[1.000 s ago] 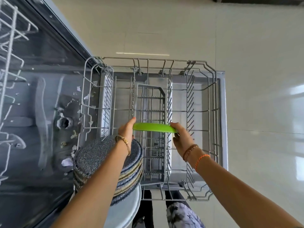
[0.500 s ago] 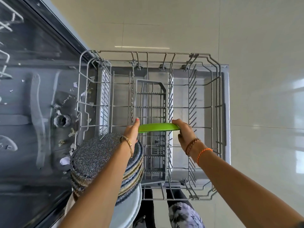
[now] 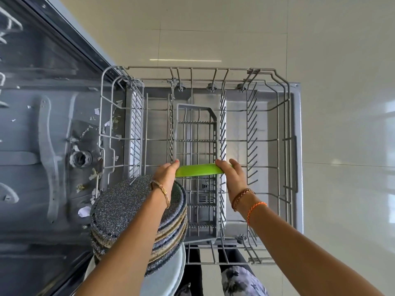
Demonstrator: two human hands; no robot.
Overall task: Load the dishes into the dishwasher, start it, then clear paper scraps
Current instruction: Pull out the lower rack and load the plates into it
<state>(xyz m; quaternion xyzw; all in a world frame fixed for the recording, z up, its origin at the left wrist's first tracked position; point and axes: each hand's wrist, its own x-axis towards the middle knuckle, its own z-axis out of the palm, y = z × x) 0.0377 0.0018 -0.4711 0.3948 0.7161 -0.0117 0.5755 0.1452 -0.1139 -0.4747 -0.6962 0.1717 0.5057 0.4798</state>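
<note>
Arms reach forward over the pulled-out rack (image 3: 284, 124); left hand (image 3: 165, 175) and right hand (image 3: 232, 175) each pinch an end of the green plate (image 3: 197, 169), held edge-on above the rack's cutlery basket (image 3: 195, 146).

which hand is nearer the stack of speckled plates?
Left. The left hand sits just above the stack of speckled plates, its forearm crossing it; the right hand is across the cutlery basket.

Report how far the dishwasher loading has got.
Done: the lower rack is pulled out, with no dishes seated. In hand: left hand and right hand hold a green plate on edge over it. Left: the speckled plate stack, starting the machine, and paper scraps in the tub.
</note>
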